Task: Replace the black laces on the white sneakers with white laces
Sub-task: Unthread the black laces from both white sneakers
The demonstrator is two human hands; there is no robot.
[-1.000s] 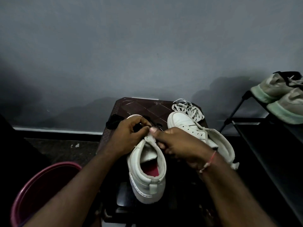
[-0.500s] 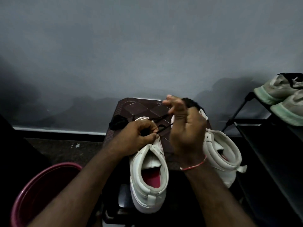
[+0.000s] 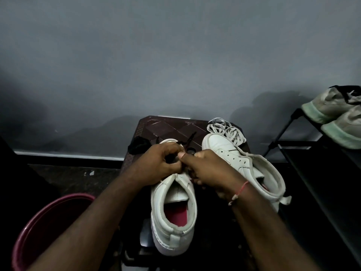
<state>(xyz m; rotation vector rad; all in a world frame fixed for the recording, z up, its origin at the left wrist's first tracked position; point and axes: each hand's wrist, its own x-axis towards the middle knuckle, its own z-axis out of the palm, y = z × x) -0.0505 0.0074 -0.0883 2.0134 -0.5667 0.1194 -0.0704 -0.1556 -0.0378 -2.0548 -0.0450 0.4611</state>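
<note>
Left hand: your left hand (image 3: 158,163) is curled over the laced front of the near sneaker (image 3: 173,212) and grips it, with dark lace showing between the fingers; it sits where it sat half a second ago.
Right hand: your right hand (image 3: 211,171) was raised over the second sneaker then; it has dropped back and meets the left at the tongue, thumb and fingers pinching the black lace (image 3: 187,141).
Black lace: a loose end trails away from your knuckles across the stool (image 3: 166,126); how many eyelets it still runs through, you cannot tell.
Near sneaker: upright on the stool's front edge, heel toward you, pink insole showing.
Second sneaker (image 3: 254,165): just to the right, unlaced, toe pointing away.
White laces (image 3: 224,132): heaped at that toe, back in sight now that your hand has come down.
Black bundle (image 3: 139,145): on the stool's left edge.
Surroundings: pink bucket (image 3: 39,222) lower left; rack (image 3: 312,163) on the right carrying grey shoes (image 3: 336,112).
</note>
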